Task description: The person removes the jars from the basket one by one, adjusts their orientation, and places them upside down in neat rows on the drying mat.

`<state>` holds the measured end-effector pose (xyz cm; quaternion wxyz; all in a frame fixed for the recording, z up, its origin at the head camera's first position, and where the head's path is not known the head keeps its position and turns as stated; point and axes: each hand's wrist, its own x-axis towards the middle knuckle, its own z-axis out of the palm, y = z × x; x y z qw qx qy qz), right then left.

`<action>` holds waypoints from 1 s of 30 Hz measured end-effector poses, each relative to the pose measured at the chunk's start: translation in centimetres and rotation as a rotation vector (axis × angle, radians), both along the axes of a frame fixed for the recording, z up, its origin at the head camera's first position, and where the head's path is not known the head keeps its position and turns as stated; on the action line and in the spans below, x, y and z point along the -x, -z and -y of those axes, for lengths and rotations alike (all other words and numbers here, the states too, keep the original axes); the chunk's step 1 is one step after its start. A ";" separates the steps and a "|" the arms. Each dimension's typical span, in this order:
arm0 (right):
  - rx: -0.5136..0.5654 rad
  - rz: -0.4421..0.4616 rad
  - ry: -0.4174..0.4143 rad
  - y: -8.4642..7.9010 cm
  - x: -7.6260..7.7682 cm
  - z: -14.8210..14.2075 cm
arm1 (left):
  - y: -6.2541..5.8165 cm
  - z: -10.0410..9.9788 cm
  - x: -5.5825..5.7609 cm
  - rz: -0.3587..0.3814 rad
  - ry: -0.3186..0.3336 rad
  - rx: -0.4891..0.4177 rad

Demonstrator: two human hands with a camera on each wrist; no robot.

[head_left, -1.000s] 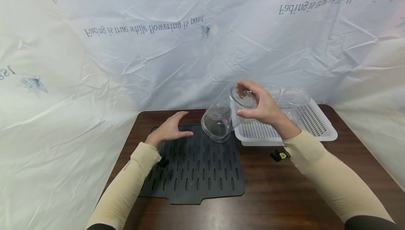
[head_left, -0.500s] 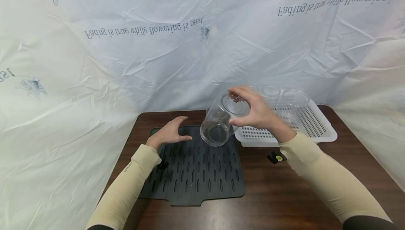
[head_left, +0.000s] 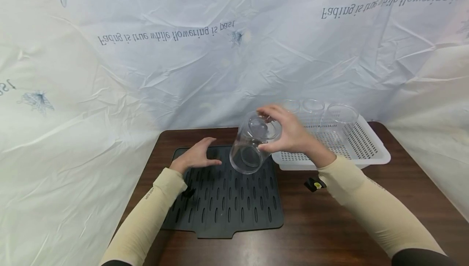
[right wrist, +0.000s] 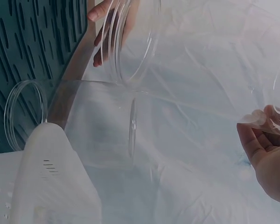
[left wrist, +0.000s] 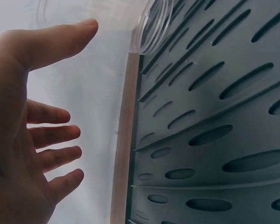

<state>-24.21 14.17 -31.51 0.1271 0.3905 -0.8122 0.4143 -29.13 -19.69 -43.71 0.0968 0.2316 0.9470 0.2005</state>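
Observation:
My right hand [head_left: 289,134] grips a clear jar [head_left: 239,146] around its base. The jar tilts, its wide ringed mouth pointing down and left above the dark slotted mat [head_left: 227,205]. Behind it, in the right wrist view, a second clear jar [right wrist: 98,123] stands mouth down at the mat's far right. My left hand [head_left: 194,155] hovers over the mat's left side, thumb and fingers spread apart and nothing between them. In the left wrist view its thumb and fingers [left wrist: 53,135] show bare, and a jar's ringed mouth [left wrist: 154,28] lies beyond.
On the right a white perforated basket [head_left: 379,156] holds several clear jars [head_left: 343,113]. Mat and basket rest on a dark brown wooden table [head_left: 329,225]. A pale printed plastic sheet [head_left: 205,75] hangs along the table's back and sides.
My right hand has carried the jar left and down, away from the basket and over the mat. The left hand has stayed nearly in place.

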 end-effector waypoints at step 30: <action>-0.142 0.028 -0.023 2.5 -0.2 1.5 | 2.1 0.4 0.1 0.016 -0.051 0.120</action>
